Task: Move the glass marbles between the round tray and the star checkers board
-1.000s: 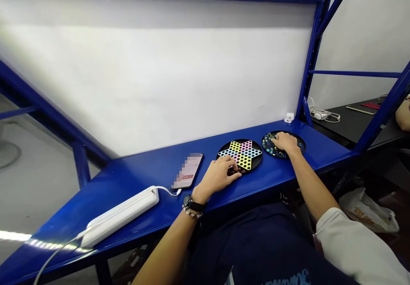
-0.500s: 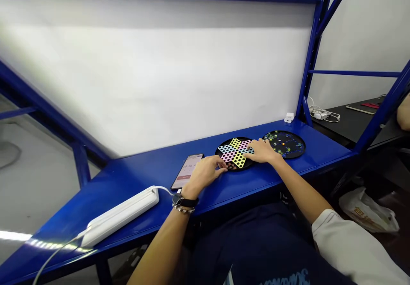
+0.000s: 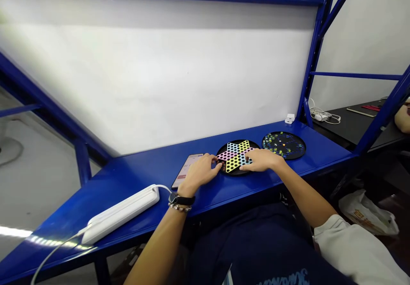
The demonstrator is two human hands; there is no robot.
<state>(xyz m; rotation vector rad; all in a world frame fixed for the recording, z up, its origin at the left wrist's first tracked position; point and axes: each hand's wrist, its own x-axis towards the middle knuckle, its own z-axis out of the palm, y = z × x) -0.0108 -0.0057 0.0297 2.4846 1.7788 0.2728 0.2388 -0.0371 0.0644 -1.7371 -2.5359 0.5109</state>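
Note:
A round black Chinese-checkers board (image 3: 236, 153) with a pastel star of holes lies on the blue shelf (image 3: 144, 178). My left hand (image 3: 200, 171) grips its left rim, fingers curled on the edge. My right hand (image 3: 261, 160) rests on its right rim, fingers bent over the edge. To the right sits a round black tray (image 3: 284, 144) holding several coloured marbles, with neither hand touching it.
A phone (image 3: 187, 173) lies left of the board, partly under my left hand, cabled to a white power strip (image 3: 120, 213). A white charger (image 3: 289, 118) stands by the wall. Blue rack posts rise at right; a dark table with cables lies beyond.
My right hand left the marble tray and came to the board's right rim. My left hand slid along the board's left edge. The board has turned.

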